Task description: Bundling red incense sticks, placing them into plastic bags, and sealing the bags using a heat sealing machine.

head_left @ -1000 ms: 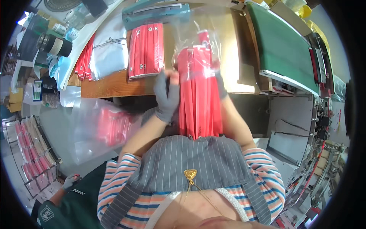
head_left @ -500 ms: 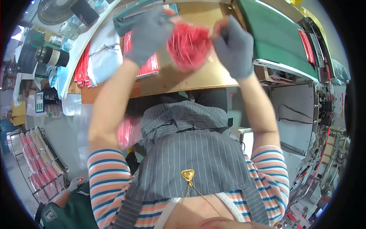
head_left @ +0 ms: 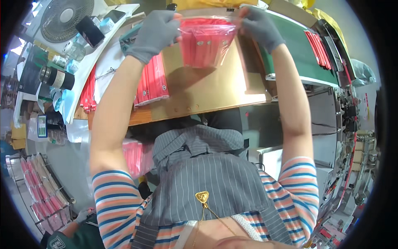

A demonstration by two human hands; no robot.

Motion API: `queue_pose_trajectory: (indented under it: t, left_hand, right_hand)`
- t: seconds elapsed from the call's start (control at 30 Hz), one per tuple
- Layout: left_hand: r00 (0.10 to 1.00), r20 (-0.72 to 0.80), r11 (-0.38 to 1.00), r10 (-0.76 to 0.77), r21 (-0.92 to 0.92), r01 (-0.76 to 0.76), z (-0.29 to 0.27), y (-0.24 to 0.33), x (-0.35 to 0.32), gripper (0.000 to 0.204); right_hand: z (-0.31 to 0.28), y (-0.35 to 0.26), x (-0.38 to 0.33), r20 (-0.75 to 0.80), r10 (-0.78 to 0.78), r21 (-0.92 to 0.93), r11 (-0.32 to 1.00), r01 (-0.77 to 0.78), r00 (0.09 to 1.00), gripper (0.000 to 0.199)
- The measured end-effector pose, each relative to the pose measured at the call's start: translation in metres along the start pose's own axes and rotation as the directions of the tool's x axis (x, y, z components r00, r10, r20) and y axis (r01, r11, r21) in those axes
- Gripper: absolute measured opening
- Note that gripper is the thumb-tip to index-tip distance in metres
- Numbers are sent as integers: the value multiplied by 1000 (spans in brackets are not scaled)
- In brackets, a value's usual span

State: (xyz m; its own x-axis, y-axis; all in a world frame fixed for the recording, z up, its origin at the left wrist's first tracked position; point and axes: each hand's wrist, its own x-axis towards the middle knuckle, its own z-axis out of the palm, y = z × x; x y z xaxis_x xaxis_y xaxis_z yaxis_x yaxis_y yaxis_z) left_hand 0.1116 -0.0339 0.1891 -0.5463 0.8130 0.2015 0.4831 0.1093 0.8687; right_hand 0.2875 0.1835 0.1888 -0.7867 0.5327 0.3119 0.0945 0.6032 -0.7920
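Note:
A clear plastic bag (head_left: 207, 43) full of flat red packets hangs upright above the tan work board (head_left: 215, 89). My left hand (head_left: 155, 33), in a grey fingerless glove, is closed on the bag's upper left corner. At the opposite upper corner, my right hand (head_left: 262, 29) in a matching glove pinches the bag's edge; its fingertips are slightly blurred. The bag's top edge is stretched between both hands. Below my left wrist lies a row of red packets (head_left: 151, 83) on the table.
Left of the board are white sheets tied with a cord (head_left: 107, 72) and a side shelf with a fan (head_left: 66, 16), a phone (head_left: 90, 31) and jars. A green mat (head_left: 298, 50) bearing red packets (head_left: 318, 50) is at right. Someone in dark green (head_left: 76, 232) is at lower left.
The bag has gone from crumpled to spread flat, with its red packets lined up. My hands have moved apart and slightly farther from my body, and the view has shifted a little.

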Motion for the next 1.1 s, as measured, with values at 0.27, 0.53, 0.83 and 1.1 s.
queue_pose_trajectory:
  t: [0.27,0.53,0.83,1.1]
  left_hand:
    - [986,147,984,-85,-146,106,-23,44,-31,29]
    - [963,-238,949,126,-253,-187,-41,4,-42,43]
    - [899,85,679,-429,-627,383,6,-176,-6,37]
    - [737,-13,603,-675,-585,542,-43,-266,25,42]
  right_hand:
    - [2,-73,-17,98,-504,-416,762,496,858,35]
    - [99,-64,14,115,-277,281,930,236,954,29]
    - [210,75,176,-373,-87,-349,936,-53,924,34]
    - [229,10,184,-19,-170,-558,819,130,985,31]
